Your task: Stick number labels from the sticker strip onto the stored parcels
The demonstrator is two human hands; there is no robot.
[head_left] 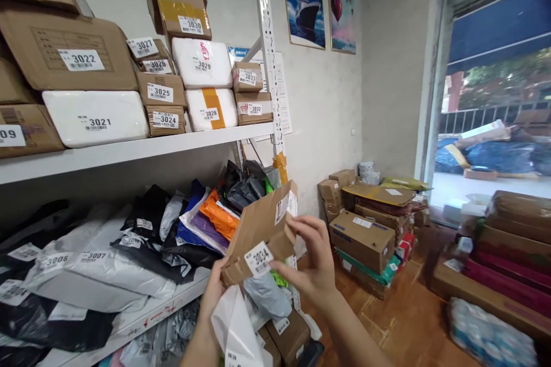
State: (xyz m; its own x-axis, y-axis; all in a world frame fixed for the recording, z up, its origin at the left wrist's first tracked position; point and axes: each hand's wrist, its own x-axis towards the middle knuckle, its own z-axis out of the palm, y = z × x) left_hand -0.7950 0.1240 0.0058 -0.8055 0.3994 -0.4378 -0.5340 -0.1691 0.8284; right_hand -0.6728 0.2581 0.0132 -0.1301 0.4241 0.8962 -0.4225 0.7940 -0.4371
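Observation:
I hold a small flat brown cardboard parcel (260,228) in front of me, tilted, with a white label reading 3034 on its near edge. My left hand (214,292) grips its lower left corner from below. My right hand (312,261) holds its right side, thumb by the label and fingers curled over the edge. A white plastic mailer (236,327) hangs below the parcel by my left wrist.
A white shelf (129,151) on the left carries numbered boxes and white parcels, 3021 to 3033. The lower shelf (142,314) holds several poly mailers. Stacked cartons (365,235) sit on the wooden floor; more boxes (512,258) lie right, near the open doorway.

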